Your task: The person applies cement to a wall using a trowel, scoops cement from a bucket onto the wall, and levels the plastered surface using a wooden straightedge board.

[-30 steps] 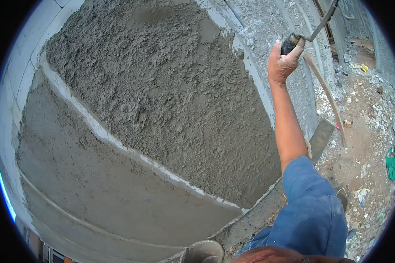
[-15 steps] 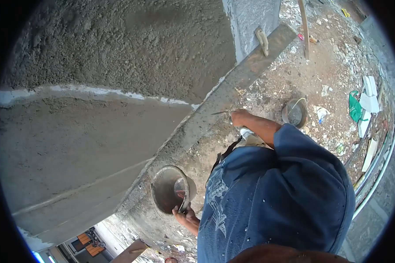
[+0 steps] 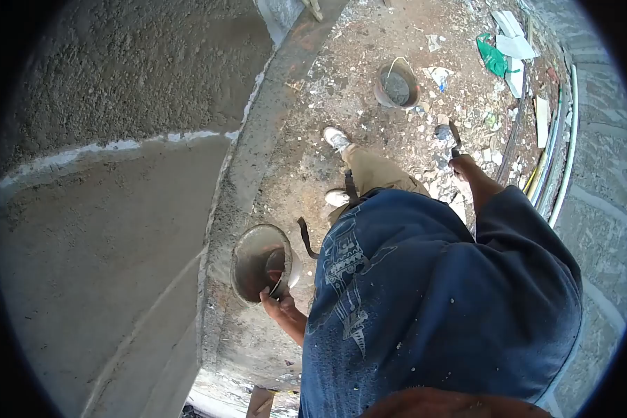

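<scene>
Here, the left hand (image 3: pixel 279 304) has its grip closed on the rim of a bucket (image 3: pixel 246 263), which is tilted so that its mouth faces up toward the camera, near the foot of the plastered wall (image 3: pixel 132 216). Something reddish shows inside it, too shaded to make out. Well apart, off to the person's other side, the right hand (image 3: pixel 462 166) has its grip wrapped around the handle of a trowel (image 3: pixel 455 134), the dark blade pointing away over rubble-strewn ground (image 3: pixel 306 174). A second bucket (image 3: pixel 405 104), with grey contents, stands on that ground, beyond the person's shoes (image 3: pixel 336 138). Farther off, a green bag (image 3: pixel 492 57) lies just beside some white pieces (image 3: pixel 515 47).
</scene>
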### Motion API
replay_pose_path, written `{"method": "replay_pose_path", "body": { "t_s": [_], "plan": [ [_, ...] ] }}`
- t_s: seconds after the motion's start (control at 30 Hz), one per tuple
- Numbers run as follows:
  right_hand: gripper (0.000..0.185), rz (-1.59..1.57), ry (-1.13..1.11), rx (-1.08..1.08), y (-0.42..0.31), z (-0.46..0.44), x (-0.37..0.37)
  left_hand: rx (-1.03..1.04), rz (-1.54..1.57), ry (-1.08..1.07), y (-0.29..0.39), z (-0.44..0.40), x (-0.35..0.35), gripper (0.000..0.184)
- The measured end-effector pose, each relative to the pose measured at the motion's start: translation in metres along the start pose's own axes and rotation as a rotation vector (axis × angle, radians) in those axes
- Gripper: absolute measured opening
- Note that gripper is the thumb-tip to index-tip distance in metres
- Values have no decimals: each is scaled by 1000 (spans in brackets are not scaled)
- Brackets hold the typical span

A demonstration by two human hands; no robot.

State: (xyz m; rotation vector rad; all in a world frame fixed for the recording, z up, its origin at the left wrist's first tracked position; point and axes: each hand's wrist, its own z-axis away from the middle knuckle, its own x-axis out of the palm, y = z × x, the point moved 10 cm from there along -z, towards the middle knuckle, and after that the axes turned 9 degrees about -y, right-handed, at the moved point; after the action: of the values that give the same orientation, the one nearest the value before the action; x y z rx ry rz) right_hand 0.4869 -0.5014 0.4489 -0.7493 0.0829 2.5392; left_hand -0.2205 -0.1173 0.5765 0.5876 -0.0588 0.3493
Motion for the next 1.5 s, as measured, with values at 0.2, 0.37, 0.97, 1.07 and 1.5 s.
{"method": "replay_pose_path", "body": {
  "t_s": [0.2,0.37,0.97,1.07,1.5],
  "plan": [
    [37,365,-122,-287,-42,57,38,161,165,-185,43,-23,79,47],
    [34,434,-200,-447,-107,14,39,257,128,-101,42,20,119,43],
    [21,-679,-660,-359,-406,-395,95,97,41,641,-194,113,169,43],
    [19,-903,-682,-389,-433,-448,107,22,106,660,-218,107,208,46],
    [16,-1167,-662,-141,-196,-372,31,-13,-45,287,-201,21,324,33]
  ]
}}
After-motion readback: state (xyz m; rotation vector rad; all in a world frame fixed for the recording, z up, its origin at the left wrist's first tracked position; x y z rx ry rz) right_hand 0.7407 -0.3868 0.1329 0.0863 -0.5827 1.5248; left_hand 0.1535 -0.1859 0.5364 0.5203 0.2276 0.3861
